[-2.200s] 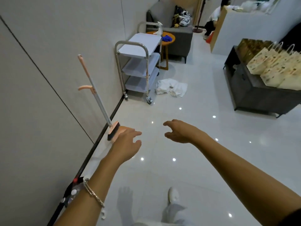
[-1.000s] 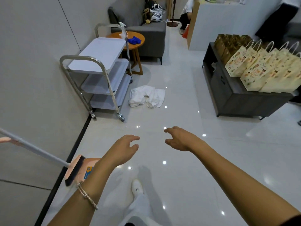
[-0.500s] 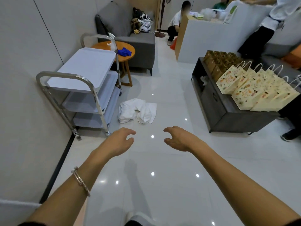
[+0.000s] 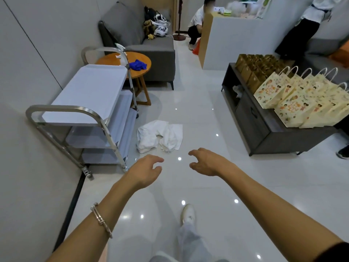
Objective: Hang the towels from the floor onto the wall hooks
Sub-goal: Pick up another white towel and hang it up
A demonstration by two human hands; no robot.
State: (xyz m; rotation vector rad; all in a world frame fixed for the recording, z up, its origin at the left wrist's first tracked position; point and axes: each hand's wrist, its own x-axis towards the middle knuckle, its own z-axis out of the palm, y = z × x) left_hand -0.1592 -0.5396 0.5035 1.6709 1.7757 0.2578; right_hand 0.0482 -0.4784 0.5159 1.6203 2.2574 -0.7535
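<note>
Towels (image 4: 160, 136) lie crumpled on the floor just beyond the left hand (image 4: 145, 170) and right hand (image 4: 204, 163), both loosely curled, empty.

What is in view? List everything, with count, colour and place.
floor: one, glossy white, underfoot
cart: one, steel with white shelves, at left
towels: one heap, white, on floor right of cart
table: one, round, wooden, behind cart
cloth: one, blue, on table
sofa: one, grey, behind table
cabinet: one, dark, low, at right
bags: a row, cream printed, on cabinet
people: two, far end, one crouching, one standing
shoe: one, white, on floor below
bracelet: one, silver, left wrist
left hand: empty, loosely curled, above floor before towels
right hand: empty, loosely curled, beside the left
</note>
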